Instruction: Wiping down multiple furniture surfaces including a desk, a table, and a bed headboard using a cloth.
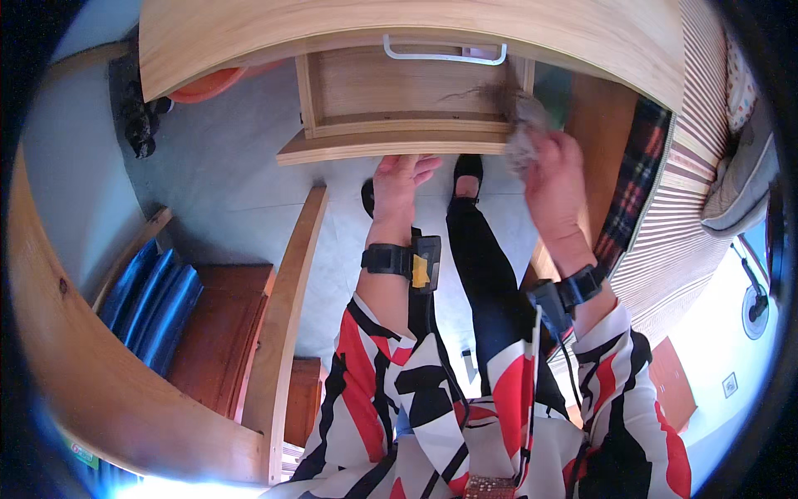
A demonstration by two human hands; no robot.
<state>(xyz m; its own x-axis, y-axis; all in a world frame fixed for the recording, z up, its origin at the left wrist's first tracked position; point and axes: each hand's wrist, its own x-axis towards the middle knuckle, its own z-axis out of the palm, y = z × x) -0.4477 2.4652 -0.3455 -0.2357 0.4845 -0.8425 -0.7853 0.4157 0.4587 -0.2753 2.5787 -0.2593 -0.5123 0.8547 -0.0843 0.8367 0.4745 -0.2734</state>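
A light wooden drawer [374, 145] is pulled out under a wooden desktop [416, 18]. My left hand [397, 185] is at the lower edge of the drawer's front panel, fingers curled against it and partly hidden by the panel. At the drawer's right corner, my right hand [552, 176] pinches a crumpled greyish cloth [524, 137]. The cloth lies over the corner, and its far part looks smeared, with dark wispy strands reaching over the drawer's inside. A pale curved handle [445, 58] shows beyond the drawer.
An orange basin [208, 86] stands on the floor beneath the desk's left side. A wooden chair frame [291, 299] and reddish-brown wooden furniture [218, 320] with blue folded material [150, 303] are at left. A striped bed cover [665, 224] borders the right.
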